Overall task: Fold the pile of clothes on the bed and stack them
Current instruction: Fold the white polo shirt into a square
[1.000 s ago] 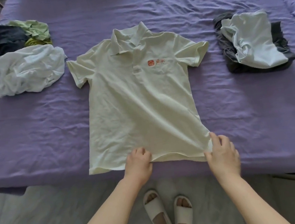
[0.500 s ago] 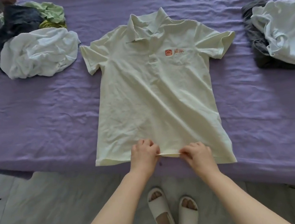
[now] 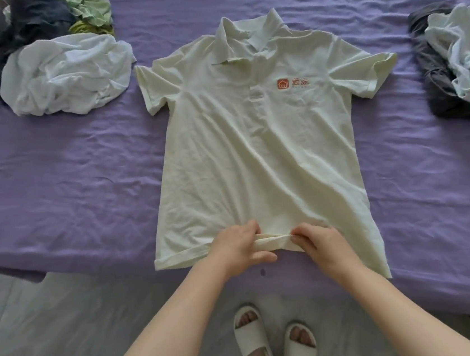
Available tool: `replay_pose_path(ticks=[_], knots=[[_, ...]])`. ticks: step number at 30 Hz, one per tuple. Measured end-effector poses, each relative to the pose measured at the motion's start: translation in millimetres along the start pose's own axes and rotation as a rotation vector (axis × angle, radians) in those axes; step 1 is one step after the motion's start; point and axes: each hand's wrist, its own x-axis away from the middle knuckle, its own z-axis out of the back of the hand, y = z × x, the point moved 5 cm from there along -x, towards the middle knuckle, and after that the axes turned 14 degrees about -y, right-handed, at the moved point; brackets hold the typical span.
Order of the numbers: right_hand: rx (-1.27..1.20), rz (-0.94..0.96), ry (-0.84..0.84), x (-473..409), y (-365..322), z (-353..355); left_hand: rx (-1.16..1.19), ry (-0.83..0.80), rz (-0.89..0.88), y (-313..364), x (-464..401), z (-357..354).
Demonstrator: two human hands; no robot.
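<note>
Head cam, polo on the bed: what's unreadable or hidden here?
- Head view: right pile cut off by the right frame edge.
- Dark clothes at top left: cut off by the top edge, part-covered by the white garment.
- Polo shirt hem middle: hidden under left hand and right hand.
- Small print under the logo: too small.

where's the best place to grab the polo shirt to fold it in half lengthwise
A judgement: pinch the polo shirt at its right sleeve and right hem corner, coming from its right side. It lies flat, front up, so that edge can swing over. Both hands, left and right, now pinch the middle hem.
</note>
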Motion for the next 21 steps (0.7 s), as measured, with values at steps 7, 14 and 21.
replay_pose_path(ticks=[7, 14, 21], knots=[[0.066, -0.079, -0.173, 10, 1, -6, 0.066, -0.057, -0.024, -5, 31, 9], [0.346, -0.101, -0.229, 26, -6, -4, 0.031, -0.165, 0.099, 6, 47, 21], [0.345, -0.226, -0.281, 18, -12, 30, 0.043, -0.204, 0.166, 23, 31, 28]])
